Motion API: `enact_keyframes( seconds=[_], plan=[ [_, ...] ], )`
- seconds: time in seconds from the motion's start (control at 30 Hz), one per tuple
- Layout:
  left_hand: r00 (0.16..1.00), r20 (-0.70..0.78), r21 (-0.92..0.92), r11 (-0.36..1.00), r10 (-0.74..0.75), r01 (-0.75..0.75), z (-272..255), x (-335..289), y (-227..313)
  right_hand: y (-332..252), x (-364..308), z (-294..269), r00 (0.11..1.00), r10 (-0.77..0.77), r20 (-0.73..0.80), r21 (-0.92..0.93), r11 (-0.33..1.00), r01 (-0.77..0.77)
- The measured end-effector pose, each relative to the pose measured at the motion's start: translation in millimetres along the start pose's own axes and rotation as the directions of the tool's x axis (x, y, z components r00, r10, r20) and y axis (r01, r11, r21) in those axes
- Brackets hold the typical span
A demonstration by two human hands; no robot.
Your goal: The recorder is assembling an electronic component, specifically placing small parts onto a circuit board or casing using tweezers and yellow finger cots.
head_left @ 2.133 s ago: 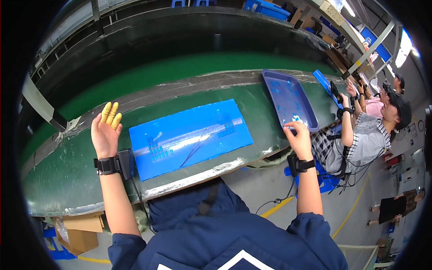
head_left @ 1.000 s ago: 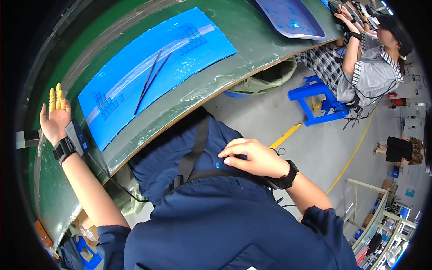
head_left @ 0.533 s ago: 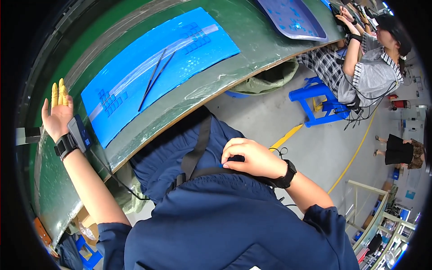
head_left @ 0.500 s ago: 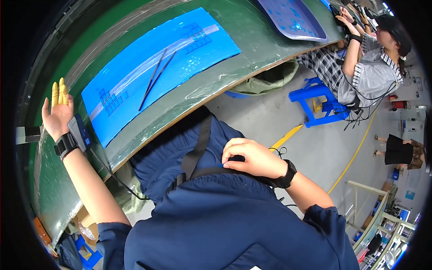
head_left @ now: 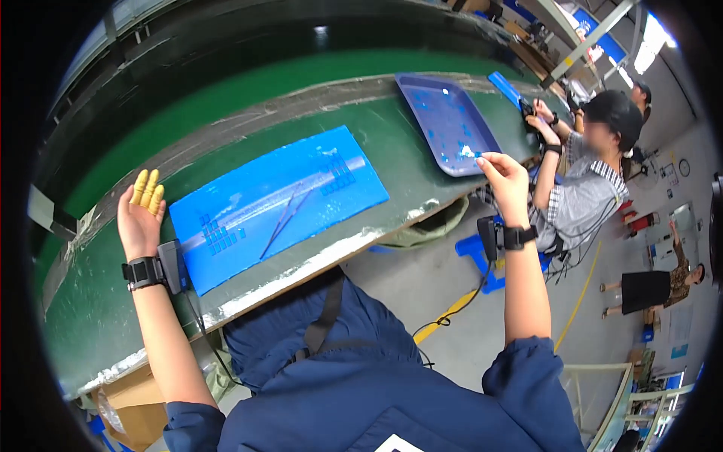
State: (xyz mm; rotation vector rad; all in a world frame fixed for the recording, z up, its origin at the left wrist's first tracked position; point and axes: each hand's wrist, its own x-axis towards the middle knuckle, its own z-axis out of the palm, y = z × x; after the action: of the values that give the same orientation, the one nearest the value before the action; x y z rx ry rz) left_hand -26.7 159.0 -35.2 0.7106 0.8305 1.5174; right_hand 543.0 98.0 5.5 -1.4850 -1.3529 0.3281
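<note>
My left hand [head_left: 143, 215] lies palm up beside the left end of a blue mat, fingers stretched out, with yellow finger cots [head_left: 147, 188] on several of them; it holds nothing. At the near right corner of a shallow blue-purple tray [head_left: 431, 135], my right hand [head_left: 508, 184] pinches a small blue piece [head_left: 478, 155] between thumb and fingertip. More blue bits are scattered in the tray. Dark tweezers [head_left: 285, 220] rest on the blue mat [head_left: 256, 188]. Small dark-edged blue squares sit there in two groups, a left group [head_left: 218, 235] and a right group [head_left: 339, 173], along a clear strip.
The green worktable [head_left: 407, 184] curves away, its near edge close to my waist. Black cables [head_left: 197, 313] hang from both wrist units. A co-worker [head_left: 584, 181] sits at the right by a blue stool [head_left: 471, 248]. A green bag [head_left: 433, 230] hangs open below the table edge.
My right hand has risen from my waist to the tray's near right corner. The view has tilted up, showing more of the table. My left hand stays open beside the mat.
</note>
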Motion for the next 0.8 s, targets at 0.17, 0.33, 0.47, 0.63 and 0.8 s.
enact_keyframes(
  seconds=[0.17, 0.33, 0.47, 0.63, 0.8],
  plan=[
    [0.997, -0.078, 0.052, 0.999, 0.015, -0.011, 5.8, -3.5, -5.5, 36.8, 54.8, 4.1, 0.997, -0.026, 0.076, -0.429, 0.902, 0.056],
    [0.995, -0.095, 0.087, 0.996, 0.025, -0.017, 12.2, -3.8, -11.3, 45.7, 70.8, 10.5, 0.993, 0.003, 0.119, -0.606, 0.793, 0.07],
    [0.998, -0.065, 0.05, 0.999, 0.007, -0.004, 10.2, -1.9, -11.9, 47.8, 75.8, 12.3, 0.991, 0.06, 0.123, -0.626, 0.779, 0.031],
    [0.996, -0.086, 0.043, 0.999, 0.011, -0.008, 16.5, -2.1, -12.5, 46.3, 75.6, 13.5, 0.989, 0.094, 0.118, -0.645, 0.764, 0.005],
    [0.997, -0.071, 0.015, 1.0, 0.016, -0.015, 12.5, -3.0, -11.3, 38.7, 81.0, 13.1, 0.979, 0.178, 0.101, -0.754, 0.655, -0.041]
  ],
)
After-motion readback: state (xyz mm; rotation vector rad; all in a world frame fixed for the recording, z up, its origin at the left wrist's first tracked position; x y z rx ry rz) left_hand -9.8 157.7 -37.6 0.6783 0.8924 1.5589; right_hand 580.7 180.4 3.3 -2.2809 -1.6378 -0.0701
